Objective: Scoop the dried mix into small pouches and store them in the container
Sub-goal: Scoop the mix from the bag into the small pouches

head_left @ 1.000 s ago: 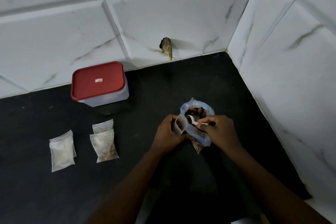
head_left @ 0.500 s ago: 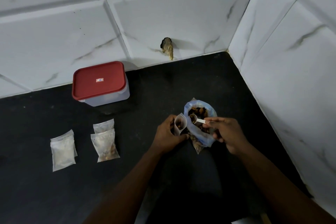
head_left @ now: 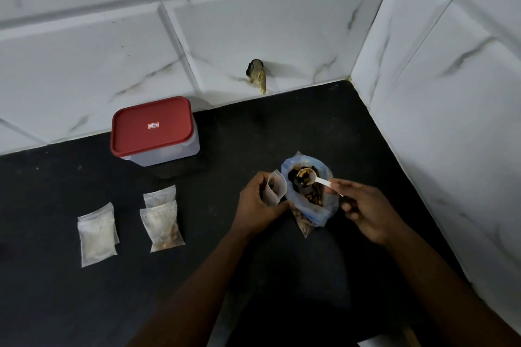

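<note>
The left hand [head_left: 258, 201] is gripping a small pouch [head_left: 275, 187] just left of the bag [head_left: 324, 207]. Its fingers are curling round the pouch and holding its mouth open, tilted toward the bag. The right hand [head_left: 366, 211] is hovering just right of the bag, pinching the handle of a white spoon [head_left: 319, 181] between thumb and forefinger while the other fingers are curling loosely underneath. The spoon's bowl is carrying some dried mix [head_left: 305, 179] over the bag's open mouth, near the small pouch but not over it. The bag is standing on the black counter [head_left: 84, 304], its rim rolled down and more mix showing inside. Well to the left of the bag, three filled pouches are lying flat: a pale pouch [head_left: 97, 234] farthest out, and a brown-flecked pouch [head_left: 163, 227] overlapping a third pouch [head_left: 159, 194] behind it. Behind and left of the bag, the container [head_left: 174, 153] is sitting against the tiled wall [head_left: 253, 22] with its red lid [head_left: 152, 125] on.
</note>
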`<state>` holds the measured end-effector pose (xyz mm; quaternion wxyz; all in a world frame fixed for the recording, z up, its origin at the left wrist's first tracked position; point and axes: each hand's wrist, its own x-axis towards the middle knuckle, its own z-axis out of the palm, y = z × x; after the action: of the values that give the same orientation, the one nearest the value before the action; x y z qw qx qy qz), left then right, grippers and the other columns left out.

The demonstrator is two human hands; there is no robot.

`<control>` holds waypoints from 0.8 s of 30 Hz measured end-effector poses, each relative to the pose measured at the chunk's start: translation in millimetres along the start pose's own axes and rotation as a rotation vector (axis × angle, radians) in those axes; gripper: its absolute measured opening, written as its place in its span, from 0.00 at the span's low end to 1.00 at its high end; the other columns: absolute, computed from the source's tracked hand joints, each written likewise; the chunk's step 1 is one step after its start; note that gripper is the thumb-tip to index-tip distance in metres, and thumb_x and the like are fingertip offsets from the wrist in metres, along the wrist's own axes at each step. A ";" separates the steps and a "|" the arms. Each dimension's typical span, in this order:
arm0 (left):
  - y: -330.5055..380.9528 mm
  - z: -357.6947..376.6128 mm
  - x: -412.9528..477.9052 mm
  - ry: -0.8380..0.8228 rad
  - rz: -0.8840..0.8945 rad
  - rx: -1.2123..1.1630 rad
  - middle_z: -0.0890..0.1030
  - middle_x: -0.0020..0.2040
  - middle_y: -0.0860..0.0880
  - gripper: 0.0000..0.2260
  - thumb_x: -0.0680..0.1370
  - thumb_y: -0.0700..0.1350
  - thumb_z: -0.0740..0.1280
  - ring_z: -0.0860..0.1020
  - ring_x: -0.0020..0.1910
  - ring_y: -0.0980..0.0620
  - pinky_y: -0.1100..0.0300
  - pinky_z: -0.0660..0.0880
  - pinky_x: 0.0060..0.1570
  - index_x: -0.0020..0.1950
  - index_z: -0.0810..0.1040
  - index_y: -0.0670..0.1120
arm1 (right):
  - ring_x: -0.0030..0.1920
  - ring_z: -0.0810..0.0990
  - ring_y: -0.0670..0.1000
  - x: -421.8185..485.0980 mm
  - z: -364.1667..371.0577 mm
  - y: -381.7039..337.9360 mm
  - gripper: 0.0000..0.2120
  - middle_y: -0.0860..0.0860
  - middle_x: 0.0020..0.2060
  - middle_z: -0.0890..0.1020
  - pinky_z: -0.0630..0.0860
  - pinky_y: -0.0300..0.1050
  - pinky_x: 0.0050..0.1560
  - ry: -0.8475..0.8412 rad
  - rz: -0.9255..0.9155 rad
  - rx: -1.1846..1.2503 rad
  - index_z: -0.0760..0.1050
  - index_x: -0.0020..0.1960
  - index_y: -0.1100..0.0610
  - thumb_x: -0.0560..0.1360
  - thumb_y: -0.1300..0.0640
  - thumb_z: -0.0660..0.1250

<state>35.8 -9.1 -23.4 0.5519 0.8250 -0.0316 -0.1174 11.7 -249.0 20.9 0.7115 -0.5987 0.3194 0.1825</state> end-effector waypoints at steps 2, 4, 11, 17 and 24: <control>3.4 0.4 1.2 -0.006 -0.001 -0.003 0.80 0.60 0.56 0.26 0.68 0.52 0.80 0.79 0.60 0.57 0.49 0.81 0.58 0.63 0.75 0.56 | 0.28 0.72 0.43 -5.5 1.5 -5.7 0.10 0.52 0.44 0.86 0.65 0.33 0.24 -0.030 -0.022 0.036 0.81 0.59 0.59 0.79 0.59 0.68; 5.6 2.5 2.3 0.000 0.003 -0.010 0.80 0.60 0.56 0.26 0.69 0.51 0.81 0.80 0.59 0.57 0.51 0.81 0.58 0.63 0.75 0.56 | 0.28 0.71 0.43 -12.9 4.5 -13.0 0.11 0.53 0.45 0.86 0.65 0.33 0.23 -0.064 -0.042 0.083 0.82 0.58 0.59 0.78 0.58 0.69; 12.3 5.9 3.9 -0.002 0.028 -0.008 0.80 0.59 0.57 0.25 0.69 0.48 0.81 0.79 0.59 0.59 0.56 0.80 0.57 0.63 0.76 0.55 | 0.27 0.72 0.43 -34.5 21.6 -26.0 0.09 0.53 0.43 0.86 0.65 0.33 0.23 -0.184 -0.088 0.125 0.83 0.55 0.58 0.76 0.57 0.69; 20.4 3.9 3.5 -0.028 0.043 -0.071 0.81 0.57 0.56 0.21 0.71 0.43 0.80 0.80 0.57 0.61 0.60 0.79 0.56 0.60 0.76 0.52 | 0.30 0.75 0.46 -36.9 29.3 -14.1 0.07 0.55 0.46 0.87 0.69 0.38 0.29 -0.127 -0.195 -0.069 0.84 0.54 0.56 0.78 0.60 0.69; 16.7 9.5 2.9 -0.003 0.067 -0.097 0.83 0.50 0.55 0.15 0.71 0.37 0.78 0.83 0.50 0.56 0.62 0.79 0.49 0.52 0.78 0.49 | 0.50 0.84 0.40 -35.5 37.3 -0.1 0.10 0.46 0.48 0.87 0.78 0.33 0.53 -0.021 -0.764 -0.799 0.85 0.56 0.54 0.75 0.60 0.75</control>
<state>37.8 -24.7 -12.0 0.5946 0.7957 -0.0544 -0.1018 -5.3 -208.6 47.8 0.4479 -0.8935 -0.0216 0.0242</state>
